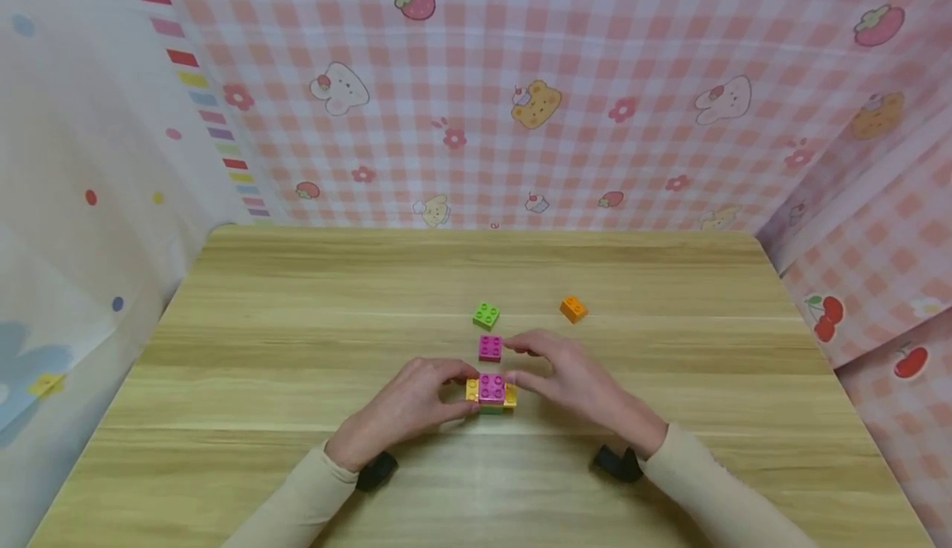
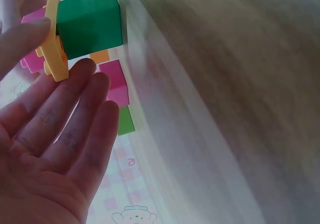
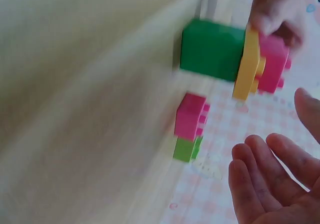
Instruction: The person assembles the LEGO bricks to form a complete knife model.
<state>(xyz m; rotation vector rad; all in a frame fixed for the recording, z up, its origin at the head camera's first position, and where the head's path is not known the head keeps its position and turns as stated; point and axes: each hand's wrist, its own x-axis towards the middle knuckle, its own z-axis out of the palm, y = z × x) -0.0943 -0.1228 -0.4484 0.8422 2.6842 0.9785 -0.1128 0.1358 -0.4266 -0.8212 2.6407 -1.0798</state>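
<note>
1 hand (L) (image 1: 411, 399) pinches yellow brick (image 3: 246, 68) from L; R hand (image 1: 574, 376) angles in opp., thumb & fingers apart.

- We see the boxy green plastic block (image 1: 492, 410) mostly hidden in the head view.
- We find the right hand (image 3: 290, 196) cut off in its wrist view.

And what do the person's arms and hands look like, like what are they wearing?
The left sleeve and right sleeve are long and cream-coloured, ending near the wrists. A small black device sits at the left wrist, and a similar black piece at the right. The left hand and right hand are bare, without gloves.
</note>
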